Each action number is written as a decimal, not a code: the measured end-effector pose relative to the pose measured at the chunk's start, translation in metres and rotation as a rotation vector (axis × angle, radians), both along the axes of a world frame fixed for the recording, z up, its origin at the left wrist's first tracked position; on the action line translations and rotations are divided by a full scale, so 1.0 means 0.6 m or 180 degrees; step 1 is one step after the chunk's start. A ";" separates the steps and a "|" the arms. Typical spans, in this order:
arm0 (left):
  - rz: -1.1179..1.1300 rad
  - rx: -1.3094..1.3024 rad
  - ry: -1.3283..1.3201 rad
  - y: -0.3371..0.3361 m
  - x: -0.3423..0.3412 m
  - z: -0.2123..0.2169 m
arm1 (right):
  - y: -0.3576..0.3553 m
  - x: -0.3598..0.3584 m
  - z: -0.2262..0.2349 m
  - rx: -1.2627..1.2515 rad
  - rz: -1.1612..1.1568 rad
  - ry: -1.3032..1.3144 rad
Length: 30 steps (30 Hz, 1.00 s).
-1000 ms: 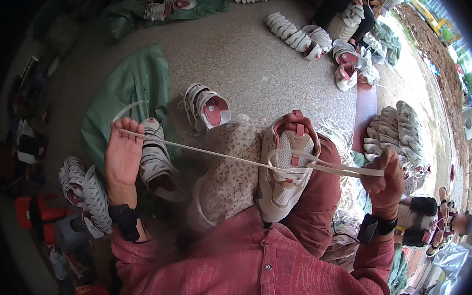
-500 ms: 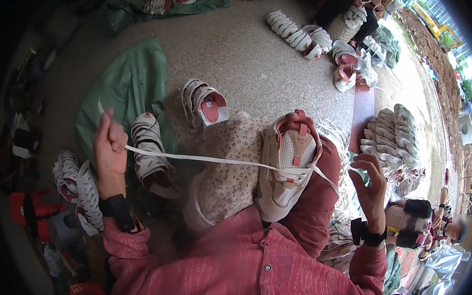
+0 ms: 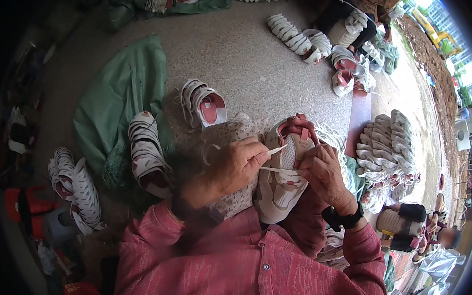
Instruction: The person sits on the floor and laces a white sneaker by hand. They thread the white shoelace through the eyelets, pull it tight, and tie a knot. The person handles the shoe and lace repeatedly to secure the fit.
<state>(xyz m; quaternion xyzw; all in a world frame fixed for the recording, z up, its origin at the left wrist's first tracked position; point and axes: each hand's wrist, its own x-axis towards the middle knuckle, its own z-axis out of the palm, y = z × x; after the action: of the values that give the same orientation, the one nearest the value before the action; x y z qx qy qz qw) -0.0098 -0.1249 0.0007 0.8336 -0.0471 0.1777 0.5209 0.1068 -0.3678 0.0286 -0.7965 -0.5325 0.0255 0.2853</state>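
A white and pink sneaker (image 3: 283, 185) rests on my lap, toe toward me. My left hand (image 3: 237, 166) pinches the tip of a white shoelace (image 3: 274, 151) just above the shoe's eyelets. My right hand (image 3: 322, 169) grips the right side of the shoe's upper, fingers bent over the lace rows. A black watch sits on my right wrist. Both sleeves are pink.
Two loose sneakers (image 3: 204, 104) (image 3: 146, 155) lie on the concrete floor ahead, one on a green sack (image 3: 118, 97). Stacks of white shoes (image 3: 388, 147) stand at right, more (image 3: 299, 37) at the back. Another person's legs (image 3: 405, 226) sit at lower right.
Both hands were spread wide, pulling the lace taut across the shoe. They have come together over the shoe, the left now holding the lace tip at the eyelets.
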 end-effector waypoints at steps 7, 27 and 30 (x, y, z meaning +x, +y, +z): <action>-0.0020 0.0470 0.0406 -0.007 -0.013 0.007 | -0.007 -0.011 0.001 0.0091 0.0008 0.0005; -0.0273 0.0887 0.0507 -0.009 -0.018 0.008 | -0.015 -0.018 0.000 0.0242 -0.0154 0.0594; -0.0391 0.0879 0.0548 -0.011 -0.018 0.016 | -0.017 -0.014 -0.004 0.0279 -0.0119 0.0512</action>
<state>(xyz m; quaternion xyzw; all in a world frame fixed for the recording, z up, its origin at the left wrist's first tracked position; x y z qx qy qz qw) -0.0206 -0.1314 0.0105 0.9049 -0.0772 0.0653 0.4133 0.0985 -0.3781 0.0265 -0.7884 -0.4935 0.0607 0.3621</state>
